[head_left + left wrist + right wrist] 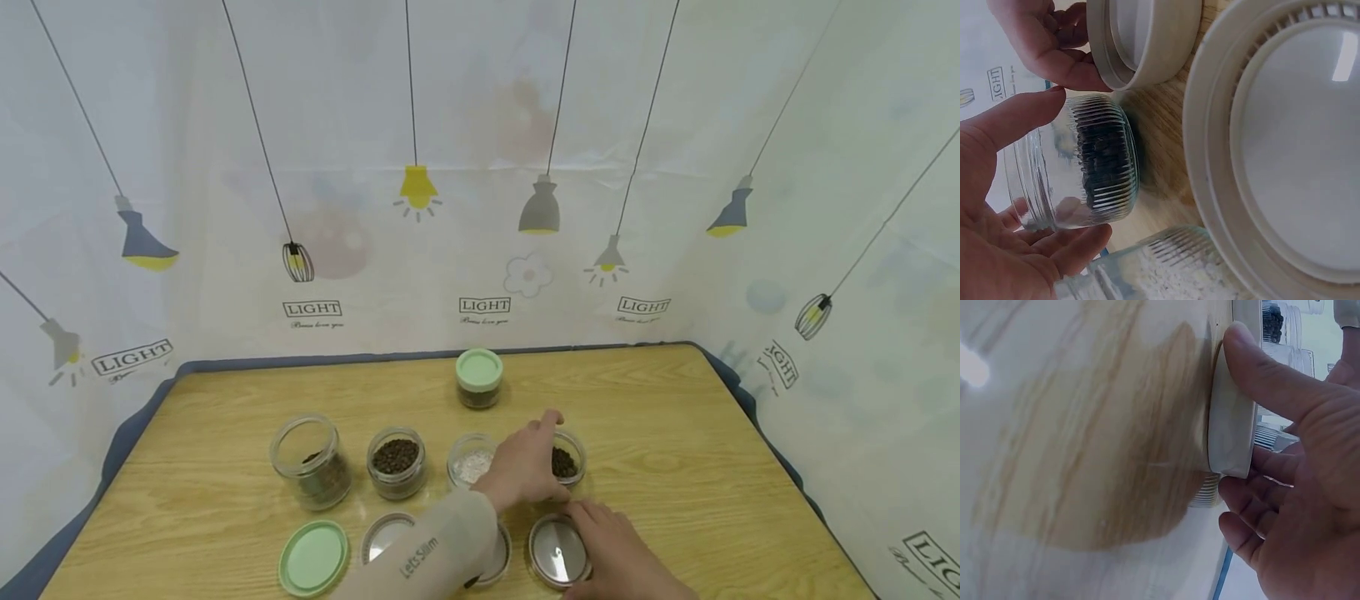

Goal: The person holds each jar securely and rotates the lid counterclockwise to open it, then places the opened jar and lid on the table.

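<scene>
My left hand (528,462) reaches over to the rightmost glass jar (567,458), which has dark, bean-like pieces inside. Thumb and fingers curl round opposite sides of this ribbed jar (1100,159) in the left wrist view. In front of it, my right hand (618,550) grips the side of a round off-white lid (557,552) with a shiny centre. The right wrist view has the thumb on one side of the lid (1232,422) and the fingers at its edge. A jar of white flakes (471,467) stands just left of the left hand, partly hidden by it.
Farther left stand an open jar of brown pieces (396,458) and a taller open jar (318,483). A green-lidded jar (478,379) is at the back. Along the front lie a green lid (313,558) and two pale lids, one of them (497,558) partly under the left sleeve (431,554).
</scene>
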A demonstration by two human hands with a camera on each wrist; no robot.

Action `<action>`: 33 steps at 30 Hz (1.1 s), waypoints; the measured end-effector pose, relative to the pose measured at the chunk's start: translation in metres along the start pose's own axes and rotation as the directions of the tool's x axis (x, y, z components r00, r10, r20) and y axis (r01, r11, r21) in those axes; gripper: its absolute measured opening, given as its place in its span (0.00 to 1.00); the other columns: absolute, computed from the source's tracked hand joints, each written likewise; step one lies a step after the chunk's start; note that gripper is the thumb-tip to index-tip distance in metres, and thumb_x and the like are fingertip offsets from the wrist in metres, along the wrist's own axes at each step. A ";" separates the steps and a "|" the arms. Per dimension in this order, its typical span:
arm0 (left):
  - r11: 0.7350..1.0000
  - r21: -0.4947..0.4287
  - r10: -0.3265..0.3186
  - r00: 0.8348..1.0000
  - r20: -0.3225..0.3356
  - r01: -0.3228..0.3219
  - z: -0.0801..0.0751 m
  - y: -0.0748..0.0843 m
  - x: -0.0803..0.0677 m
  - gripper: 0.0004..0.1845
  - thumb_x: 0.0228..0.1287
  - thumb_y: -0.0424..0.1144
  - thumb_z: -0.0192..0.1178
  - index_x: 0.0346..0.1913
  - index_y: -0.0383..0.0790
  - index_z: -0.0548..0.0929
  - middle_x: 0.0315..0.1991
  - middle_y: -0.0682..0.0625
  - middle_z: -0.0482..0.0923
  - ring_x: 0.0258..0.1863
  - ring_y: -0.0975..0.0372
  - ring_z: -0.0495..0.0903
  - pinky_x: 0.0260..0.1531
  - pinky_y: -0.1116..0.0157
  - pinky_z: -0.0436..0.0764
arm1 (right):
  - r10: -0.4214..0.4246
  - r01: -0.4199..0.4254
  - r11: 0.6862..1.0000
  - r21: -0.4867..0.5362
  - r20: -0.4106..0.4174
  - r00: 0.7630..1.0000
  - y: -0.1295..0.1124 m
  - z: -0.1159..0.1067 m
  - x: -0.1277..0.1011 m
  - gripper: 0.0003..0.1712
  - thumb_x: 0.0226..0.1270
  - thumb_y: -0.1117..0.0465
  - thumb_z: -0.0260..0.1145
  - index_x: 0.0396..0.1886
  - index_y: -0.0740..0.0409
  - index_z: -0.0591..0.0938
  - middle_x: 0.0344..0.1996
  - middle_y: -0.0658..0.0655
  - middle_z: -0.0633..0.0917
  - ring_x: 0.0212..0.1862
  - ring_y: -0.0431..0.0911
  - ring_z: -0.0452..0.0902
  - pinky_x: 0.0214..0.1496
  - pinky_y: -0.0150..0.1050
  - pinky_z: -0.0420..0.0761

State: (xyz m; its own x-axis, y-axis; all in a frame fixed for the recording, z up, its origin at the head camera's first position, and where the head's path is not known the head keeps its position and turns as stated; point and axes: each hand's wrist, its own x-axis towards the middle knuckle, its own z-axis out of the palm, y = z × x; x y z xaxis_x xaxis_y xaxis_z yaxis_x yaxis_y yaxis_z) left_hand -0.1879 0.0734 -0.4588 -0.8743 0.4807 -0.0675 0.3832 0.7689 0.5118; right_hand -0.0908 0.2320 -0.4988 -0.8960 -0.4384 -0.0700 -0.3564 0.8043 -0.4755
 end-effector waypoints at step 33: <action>0.992 0.117 0.047 0.998 -0.034 -0.042 -0.012 -0.003 -0.018 0.57 0.38 0.61 0.77 0.73 0.53 0.59 0.70 0.50 0.65 0.72 0.53 0.61 0.74 0.46 0.55 | 0.101 -0.113 0.984 0.138 0.090 0.991 0.006 -0.025 -0.011 0.58 0.42 0.38 0.78 0.68 0.66 0.68 0.61 0.65 0.76 0.62 0.64 0.70 0.58 0.69 0.69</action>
State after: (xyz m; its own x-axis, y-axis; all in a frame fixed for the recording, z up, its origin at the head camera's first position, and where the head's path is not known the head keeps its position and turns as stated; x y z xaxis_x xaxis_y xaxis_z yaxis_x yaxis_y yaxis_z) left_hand -0.1767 0.0569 -0.4487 -0.8651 0.5013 -0.0140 0.4522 0.7918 0.4106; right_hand -0.0899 0.2517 -0.4791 -0.9001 -0.3893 -0.1958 -0.2135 0.7856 -0.5807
